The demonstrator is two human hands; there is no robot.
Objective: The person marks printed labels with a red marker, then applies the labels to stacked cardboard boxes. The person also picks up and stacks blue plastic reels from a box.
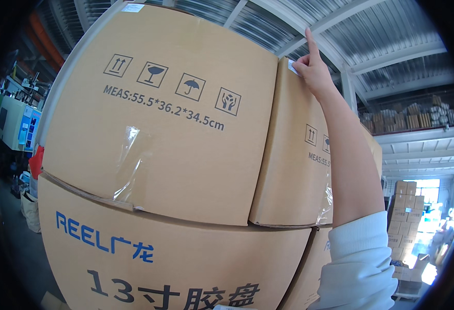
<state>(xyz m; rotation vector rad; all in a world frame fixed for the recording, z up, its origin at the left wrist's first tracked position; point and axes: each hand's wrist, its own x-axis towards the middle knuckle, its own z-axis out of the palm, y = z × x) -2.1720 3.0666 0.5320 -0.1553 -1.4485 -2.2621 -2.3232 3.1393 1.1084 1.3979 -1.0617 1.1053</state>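
My right hand (312,68) is raised high at the upper corner of the right-hand cardboard box (294,119). Its index finger points upward, while the thumb lies against a small white label (292,66) at that corner. The remaining fingers are partly hidden. Left of it stands a larger-looking cardboard box (175,150) with black handling symbols and clear tape. A similar white label (132,8) is on its upper left corner. Both boxes rest on lower cartons (185,248) with blue and black print. My left hand is out of view.
A pale object (232,307) just shows at the lower edge, too cut off to name. Machinery (15,124) and a pale bag (30,211) are at the left. Far right, more stacked cartons (404,217) stand below a loaded upper level (413,118).
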